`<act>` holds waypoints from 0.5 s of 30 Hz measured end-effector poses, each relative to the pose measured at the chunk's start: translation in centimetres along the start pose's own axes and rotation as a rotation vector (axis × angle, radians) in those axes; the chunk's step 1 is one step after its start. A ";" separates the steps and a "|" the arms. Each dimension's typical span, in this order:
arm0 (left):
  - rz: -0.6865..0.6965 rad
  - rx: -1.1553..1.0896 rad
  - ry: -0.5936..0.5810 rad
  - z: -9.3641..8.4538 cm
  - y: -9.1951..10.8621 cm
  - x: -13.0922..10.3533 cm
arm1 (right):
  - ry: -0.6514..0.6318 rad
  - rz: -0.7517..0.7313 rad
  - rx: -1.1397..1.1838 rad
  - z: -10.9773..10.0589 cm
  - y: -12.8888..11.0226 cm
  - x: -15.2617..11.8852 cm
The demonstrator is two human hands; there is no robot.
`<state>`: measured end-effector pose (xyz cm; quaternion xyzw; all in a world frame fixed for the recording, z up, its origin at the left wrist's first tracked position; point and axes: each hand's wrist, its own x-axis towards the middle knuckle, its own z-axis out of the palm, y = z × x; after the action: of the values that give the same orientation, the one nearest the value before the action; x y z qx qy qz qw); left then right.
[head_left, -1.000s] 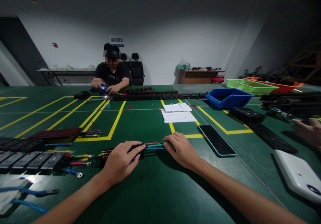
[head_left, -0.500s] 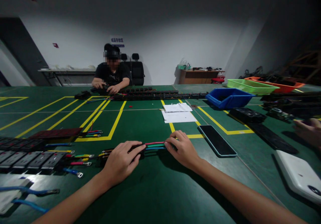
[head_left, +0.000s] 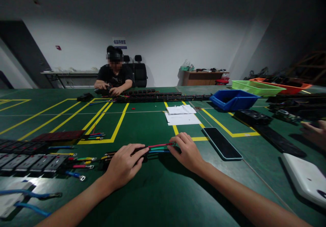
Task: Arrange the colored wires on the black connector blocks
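the left hand (head_left: 122, 167) covers and grips what seems a slim black block (head_left: 104, 165) on the green table (head_left: 145, 198), long axis left to right. red, green and blue wires (head_left: 159, 148) point right, pinched by the right hand (head_left: 187, 152). white papers (head_left: 182, 119) lie beyond.

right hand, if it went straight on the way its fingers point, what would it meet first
Past the coloured wires at its fingertips, probably the left hand; depth is hard to judge from this one view.
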<state>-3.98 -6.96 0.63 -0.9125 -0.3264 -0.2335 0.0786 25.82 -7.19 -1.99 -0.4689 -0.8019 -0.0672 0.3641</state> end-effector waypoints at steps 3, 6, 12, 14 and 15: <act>-0.003 -0.001 -0.005 0.0 0.0 0.0 | 0.002 0.001 0.001 -0.1 -0.1 0.0; 0.000 -0.002 -0.004 0.0 0.0 0.0 | -0.083 -0.014 -0.004 -0.3 -0.3 0.1; 0.002 -0.008 -0.008 0.2 -0.1 0.0 | -0.111 -0.006 0.036 -0.3 -0.3 0.2; 0.002 -0.011 -0.007 0.2 -0.2 0.0 | -0.087 -0.001 0.040 -0.3 -0.3 0.2; 0.001 -0.012 -0.007 0.2 -0.2 0.0 | -0.077 0.000 0.037 -0.3 -0.2 0.2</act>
<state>-4.03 -6.78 0.44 -0.9140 -0.3248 -0.2324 0.0720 25.71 -7.30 -1.61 -0.4643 -0.8165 -0.0344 0.3414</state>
